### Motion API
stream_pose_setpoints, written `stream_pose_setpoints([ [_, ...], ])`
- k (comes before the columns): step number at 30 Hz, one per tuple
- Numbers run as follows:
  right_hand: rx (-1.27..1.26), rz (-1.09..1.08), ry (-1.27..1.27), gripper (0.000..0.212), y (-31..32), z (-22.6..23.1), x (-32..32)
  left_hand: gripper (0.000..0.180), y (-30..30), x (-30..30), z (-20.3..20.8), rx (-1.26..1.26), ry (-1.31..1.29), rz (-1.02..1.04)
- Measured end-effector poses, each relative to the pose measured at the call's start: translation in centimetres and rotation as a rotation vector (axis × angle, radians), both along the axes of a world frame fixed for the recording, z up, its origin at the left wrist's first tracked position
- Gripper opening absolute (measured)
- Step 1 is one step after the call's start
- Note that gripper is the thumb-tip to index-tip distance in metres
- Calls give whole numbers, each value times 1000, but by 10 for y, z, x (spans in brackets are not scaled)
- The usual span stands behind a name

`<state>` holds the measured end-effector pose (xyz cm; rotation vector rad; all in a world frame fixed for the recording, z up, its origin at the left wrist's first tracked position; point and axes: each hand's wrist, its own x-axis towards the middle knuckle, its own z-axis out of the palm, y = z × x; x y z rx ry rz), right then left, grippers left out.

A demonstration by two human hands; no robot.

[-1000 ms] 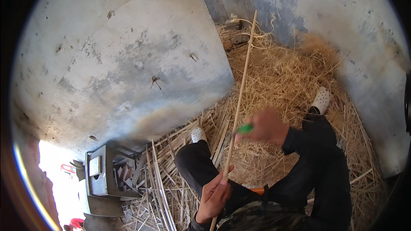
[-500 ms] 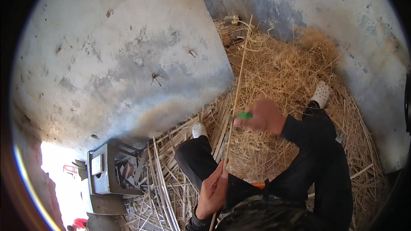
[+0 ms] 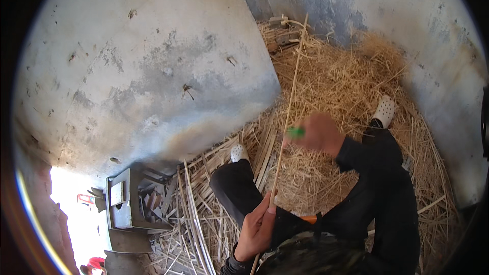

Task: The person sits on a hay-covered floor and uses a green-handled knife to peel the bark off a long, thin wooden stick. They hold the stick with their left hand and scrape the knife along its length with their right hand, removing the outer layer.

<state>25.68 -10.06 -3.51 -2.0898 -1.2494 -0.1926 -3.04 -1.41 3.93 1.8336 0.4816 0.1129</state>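
A long, thin bamboo strip (image 3: 293, 94) slants up from my lap toward the far wall. My left hand (image 3: 256, 230) is closed round its lower part, thumb along the strip. Farther up, my right hand (image 3: 321, 131), smeared by motion, is closed on a small tool with a green handle (image 3: 295, 132). The tool's working end is blurred where it meets or passes the strip, so I cannot tell its shape. Beneath both hands are my dark trouser legs and a deep bed of pale shavings (image 3: 341, 91).
Split bamboo strips (image 3: 196, 224) lie in heaps at the left. A wooden cabinet-like frame (image 3: 122, 201) stands beside them near a bright opening, where a red-clothed person (image 3: 96, 263) shows. A pale wall slab (image 3: 153, 61) and a grey wall (image 3: 433, 46) close in. White clogs (image 3: 384, 111) are on my feet.
The view has shifted slightly. My right hand with the green-handled tool has moved a little up and right beside the strip. My left hand keeps its hold.
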Motion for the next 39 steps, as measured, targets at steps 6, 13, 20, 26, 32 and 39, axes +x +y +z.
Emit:
stream_pose_setpoints([
  [6,-77,-76,-44,81,5,-2,14,42,8,1,-3,-49,47,12],
  [13,-24,-179,-31,78,-1,-10,60,43,7,-8,-5,-53,30,-81],
  [20,-63,-520,39,75,-35,-5,163,42,-1,-12,-11,-69,56,-153],
  [26,-165,-687,67,74,-68,-12,199,43,0,-6,-15,-261,98,-197],
  [32,-117,-493,114,75,-48,3,149,43,5,2,-34,-625,27,-76],
  [39,-184,155,-122,76,-18,-2,-27,43,13,8,-42,-923,-52,61],
])
